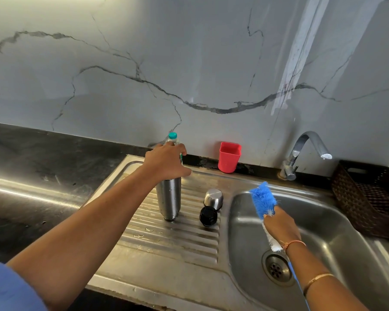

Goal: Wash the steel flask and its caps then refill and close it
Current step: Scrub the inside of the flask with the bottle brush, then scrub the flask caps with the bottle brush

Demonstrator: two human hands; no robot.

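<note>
Left hand [166, 162]: curled down over the top of the steel flask [169, 198], fingers wrapped round its neck; the mouth is hidden under the palm.
Steel flask: directly beneath that hand, upright on the ribbed drainboard [166, 245], with neither cap on it.
Plastic bottle [172, 136]: just behind the left hand's knuckles; only its teal cap and shoulder show.
Steel cap [213, 198]: to the right of the left hand and lower, dome up on the drainboard, apart from the flask.
Black cap [208, 216]: just in front of the steel cap, touching or nearly touching it, between the two hands.
Red cup [229, 157]: beyond the caps at the wall, level with the left hand.
Bottle brush [263, 198]: blue bristles stick up out of the right hand, and the white stem runs back under the wrist.
Right hand [281, 227]: closed round the brush handle, held over the sink basin [337, 223].
Tap [310, 149]: beyond the right hand; no stream of water is visible.
Drain [277, 269]: below the right wrist.
Basket [368, 198]: furthest right, on the counter.
Done, as I judge it: both caps are off and set aside, and the brush is in hand.
Unclear: whether the flask or caps have been scrubbed or rinsed; a few drops lie on the drainboard, nothing more.
Left to do: any remaining washing, then refilling, then fitting the black cap and the steel cap.
</note>
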